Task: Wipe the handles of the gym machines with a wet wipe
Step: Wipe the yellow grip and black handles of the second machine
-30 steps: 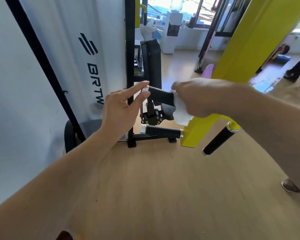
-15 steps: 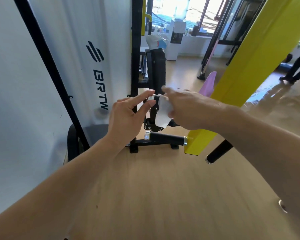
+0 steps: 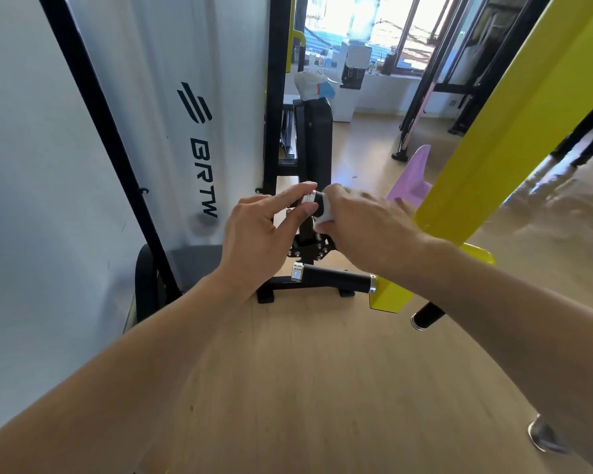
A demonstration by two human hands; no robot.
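Observation:
My right hand (image 3: 363,227) is wrapped around the upper black handle (image 3: 317,199) of the yellow gym machine with a white wet wipe (image 3: 326,213) pressed against it. Most of that handle is hidden under the hand and wipe. My left hand (image 3: 261,241) pinches the handle's silver end cap (image 3: 308,198) between thumb and forefinger. A second black handle (image 3: 336,277) with silver caps sticks out below, untouched. A third black handle (image 3: 425,316) points down at the right.
The yellow machine arm (image 3: 514,131) slants up to the right. A white BRTW shroud (image 3: 172,131) with black frame bars stands at the left. A black upright pad (image 3: 317,138) is behind the hands. A shoe tip (image 3: 545,439) shows on the wooden floor.
My right hand has slid the wipe leftward along the upper handle toward its end. My left hand has gone from open beside the handle to pinching the end cap.

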